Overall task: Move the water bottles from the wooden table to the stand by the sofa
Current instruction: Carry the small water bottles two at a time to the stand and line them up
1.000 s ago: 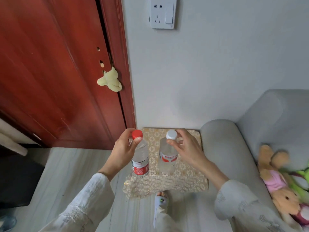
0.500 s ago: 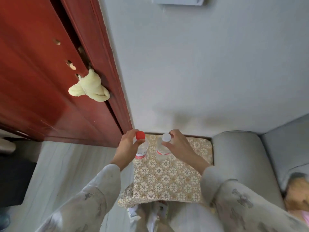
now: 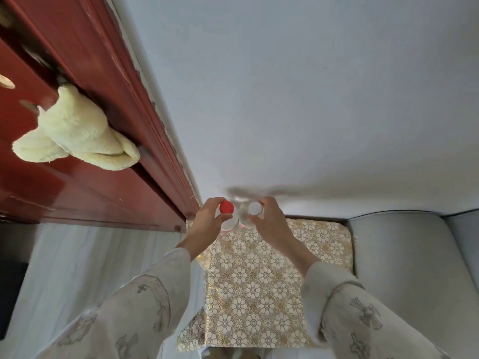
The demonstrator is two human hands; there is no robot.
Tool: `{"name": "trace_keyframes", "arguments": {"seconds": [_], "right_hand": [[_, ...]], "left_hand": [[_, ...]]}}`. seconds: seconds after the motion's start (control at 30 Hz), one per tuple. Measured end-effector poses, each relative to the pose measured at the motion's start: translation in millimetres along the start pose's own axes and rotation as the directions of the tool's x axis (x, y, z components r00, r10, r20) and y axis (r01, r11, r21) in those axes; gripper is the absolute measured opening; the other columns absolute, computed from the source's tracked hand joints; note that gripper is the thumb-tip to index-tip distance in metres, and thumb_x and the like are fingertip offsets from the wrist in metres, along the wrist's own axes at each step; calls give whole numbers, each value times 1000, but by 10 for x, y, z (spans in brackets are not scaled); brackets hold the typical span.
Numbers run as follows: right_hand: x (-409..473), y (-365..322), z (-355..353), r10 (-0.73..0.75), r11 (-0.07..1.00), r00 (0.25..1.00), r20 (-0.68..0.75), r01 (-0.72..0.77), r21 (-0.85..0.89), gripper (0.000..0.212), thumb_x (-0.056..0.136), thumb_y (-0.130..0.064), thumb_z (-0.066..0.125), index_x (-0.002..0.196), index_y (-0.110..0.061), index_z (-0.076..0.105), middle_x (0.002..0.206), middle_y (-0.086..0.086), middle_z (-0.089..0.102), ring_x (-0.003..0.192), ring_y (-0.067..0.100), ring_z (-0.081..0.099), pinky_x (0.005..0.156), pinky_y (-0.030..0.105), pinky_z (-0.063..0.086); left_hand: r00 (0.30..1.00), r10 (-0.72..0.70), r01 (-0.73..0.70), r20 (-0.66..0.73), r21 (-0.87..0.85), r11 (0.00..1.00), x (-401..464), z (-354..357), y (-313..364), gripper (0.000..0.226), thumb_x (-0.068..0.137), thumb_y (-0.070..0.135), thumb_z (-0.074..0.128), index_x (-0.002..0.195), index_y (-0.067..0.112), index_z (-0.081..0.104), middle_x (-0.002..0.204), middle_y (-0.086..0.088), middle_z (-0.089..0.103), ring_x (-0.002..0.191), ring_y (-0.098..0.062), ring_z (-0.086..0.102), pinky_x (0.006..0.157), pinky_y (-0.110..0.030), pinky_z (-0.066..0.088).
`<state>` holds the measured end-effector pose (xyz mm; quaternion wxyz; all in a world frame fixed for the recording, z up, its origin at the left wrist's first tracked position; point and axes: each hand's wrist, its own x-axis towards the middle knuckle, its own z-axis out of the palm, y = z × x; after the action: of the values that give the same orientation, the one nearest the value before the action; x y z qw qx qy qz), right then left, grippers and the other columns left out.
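Red-capped bottle (image 3: 227, 212) and white-capped bottle (image 3: 251, 213) stand upright, side by side and almost touching, at the far edge of the stand (image 3: 261, 281), close to the wall (image 3: 298, 99). Both are seen nearly cap-on, so each long axis runs straight down from the grip toward the surface. Whether the bases touch the patterned cloth, can't tell; hands hide them. Left hand (image 3: 207, 224) has its grip clamped around the red cap and neck, fingers curled. Right hand (image 3: 269, 224) has its grip clamped on the white cap the same way. Each hand sits directly over its own bottle, no crossing. Judgement: set-down step, nearly done; next is letting go and lifting straight up so neither bottle tips. Sofa arm (image 3: 404, 255) lies just right of the stand, red door (image 3: 64, 190) to the left.
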<state>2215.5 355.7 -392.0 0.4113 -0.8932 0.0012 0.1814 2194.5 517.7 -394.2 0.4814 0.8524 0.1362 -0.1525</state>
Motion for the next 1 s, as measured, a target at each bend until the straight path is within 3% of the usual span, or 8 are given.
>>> {"name": "trace_keyframes", "arguments": {"seconds": [0.1, 0.23, 0.37, 0.5, 0.67, 0.8, 0.9, 1.0], "right_hand": [[106, 2, 27, 1, 1000, 998, -55, 1, 31, 32, 83, -25, 60, 105, -10, 43, 103, 4, 45, 82, 12, 47, 68, 19, 36], [145, 45, 9, -8, 998, 999, -49, 11, 69, 39, 81, -22, 63, 112, -10, 44, 114, 7, 45, 97, 14, 46, 88, 26, 38], [72, 52, -7, 83, 985, 996, -28, -78, 156, 59, 78, -28, 67, 127, -10, 37, 129, 10, 41, 111, 16, 44, 93, 24, 32], [-102, -41, -83, 123, 982, 992, 30, -126, 139, 64, 78, -26, 67, 132, -12, 34, 135, 10, 40, 119, 21, 42, 94, 26, 31], [-456, -252, -312, 109, 992, 986, 125, -116, 51, 58, 85, -26, 58, 133, -8, 33, 137, 12, 43, 121, 23, 44, 97, 31, 35], [-869, -540, -554, 27, 997, 972, 233, -44, 69, 48, 89, -32, 50, 130, -10, 38, 132, 8, 50, 110, 16, 49, 89, 27, 38], [-1233, -835, -716, -86, 995, 941, 328, 65, 75, 44, 90, -35, 47, 128, -12, 42, 124, 5, 54, 97, 11, 53, 73, 16, 43], [-1574, -1166, -786, -210, 976, 895, 394, 216, 30, 41, 92, -33, 44, 127, -12, 42, 121, 3, 56, 102, 20, 59, 67, 15, 45]], "left_hand": [[999, 28, -27, -24, 28, 999, 99, 22, 19, 30, 84, 12, 59, 113, 12, 55, 124, -7, 49, 111, -20, 49, 93, -26, 32], [996, 33, -32, -88, 16, 999, 144, 61, 67, 34, 86, 15, 57, 119, 15, 53, 124, -11, 45, 111, -24, 48, 94, -26, 31], [993, 8, -10, -119, -14, 1000, 80, 66, 104, 40, 86, 18, 58, 124, 14, 48, 126, -11, 48, 114, -23, 48, 97, -29, 33], [994, -96, 91, -47, -96, 991, -20, -49, 206, 57, 85, 22, 60, 135, 15, 34, 132, -9, 51, 124, -26, 44, 104, -42, 35], [988, -154, 156, 27, -80, 984, -393, -209, 410, 72, 86, 28, 58, 144, 21, 16, 148, -11, 32, 131, -29, 37, 106, -43, 33], [984, -172, 169, -52, -60, 984, -967, -314, 597, 53, 87, 28, 53, 136, 15, 34, 139, -11, 46, 121, -26, 49, 104, -41, 40], [973, -193, 183, -126, -89, 979, -1557, -411, 757, 43, 90, 29, 48, 130, 13, 43, 131, -6, 52, 96, -15, 58, 82, -21, 49], [948, -197, 159, -248, -167, 973, -2160, -555, 862, 27, 92, 24, 44, 114, 12, 56, 116, -10, 60, 89, -21, 57, 82, -35, 47]]}}
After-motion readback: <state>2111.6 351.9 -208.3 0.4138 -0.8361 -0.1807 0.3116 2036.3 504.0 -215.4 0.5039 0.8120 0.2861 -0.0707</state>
